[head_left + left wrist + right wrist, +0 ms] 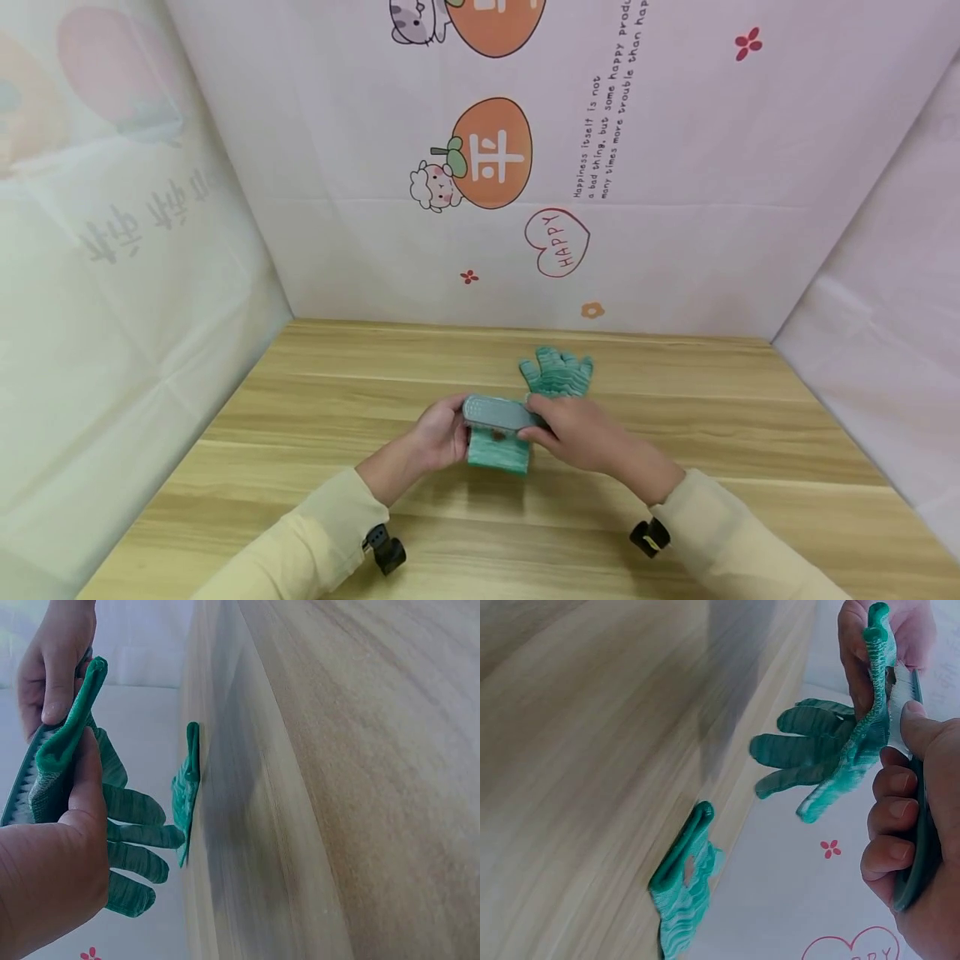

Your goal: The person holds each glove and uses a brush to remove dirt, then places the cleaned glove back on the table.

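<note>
A green knit glove (498, 456) is raised over the table, gripped at its side by my left hand (441, 433). Its fingers (135, 836) dangle loosely in the left wrist view. My right hand (581, 432) grips the handle of a grey-green brush (491, 412). White bristles (901, 694) face the glove and appear to touch it. A small brownish spot shows on the glove just below the brush. Behind my right hand, a second green glove (558, 373) lies on the table, and the right wrist view shows a brownish patch on it.
The wood-grain table (315, 383) meets a printed white cloth wall (360, 250) at the back. More cloth hangs on the left (150, 333) and right (892, 333). Each wrist wears a small black camera.
</note>
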`<action>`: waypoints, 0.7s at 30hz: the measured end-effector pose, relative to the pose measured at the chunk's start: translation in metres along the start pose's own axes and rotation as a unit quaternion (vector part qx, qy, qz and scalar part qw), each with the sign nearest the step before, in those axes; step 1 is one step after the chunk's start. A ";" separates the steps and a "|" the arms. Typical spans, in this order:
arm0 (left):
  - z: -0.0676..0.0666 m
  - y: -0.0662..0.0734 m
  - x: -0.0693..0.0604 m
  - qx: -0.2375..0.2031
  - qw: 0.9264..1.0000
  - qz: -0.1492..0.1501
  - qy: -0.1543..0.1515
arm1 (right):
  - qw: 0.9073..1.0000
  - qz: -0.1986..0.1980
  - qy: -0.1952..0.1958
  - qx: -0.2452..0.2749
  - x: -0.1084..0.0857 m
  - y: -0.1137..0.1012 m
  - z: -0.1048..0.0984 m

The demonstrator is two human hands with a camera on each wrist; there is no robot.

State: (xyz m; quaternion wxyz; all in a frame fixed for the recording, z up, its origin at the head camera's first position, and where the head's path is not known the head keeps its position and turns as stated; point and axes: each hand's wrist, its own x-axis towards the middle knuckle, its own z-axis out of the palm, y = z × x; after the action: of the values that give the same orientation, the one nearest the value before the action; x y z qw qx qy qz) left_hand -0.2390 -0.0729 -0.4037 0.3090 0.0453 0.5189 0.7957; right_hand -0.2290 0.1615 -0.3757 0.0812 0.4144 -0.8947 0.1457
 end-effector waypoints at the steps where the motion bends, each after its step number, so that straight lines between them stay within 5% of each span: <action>1: -0.001 0.000 0.000 0.002 1.000 0.000 0.000 | 1.000 0.001 0.000 0.000 -0.001 0.001 0.001; 13: -0.009 0.000 -0.002 0.000 1.000 -0.005 -0.012 | 1.000 0.004 0.015 0.010 -0.023 0.009 0.000; 21: -0.006 -0.001 0.000 -0.008 1.000 -0.007 -0.009 | 1.000 0.024 -0.004 0.010 -0.018 0.004 -0.004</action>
State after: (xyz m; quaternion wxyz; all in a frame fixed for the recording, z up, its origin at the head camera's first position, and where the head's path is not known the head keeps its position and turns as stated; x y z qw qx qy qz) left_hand -0.2409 -0.0768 -0.4076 0.3200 0.0466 0.5097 0.7972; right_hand -0.2201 0.1777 -0.3777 0.0701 0.3940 -0.9031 0.1554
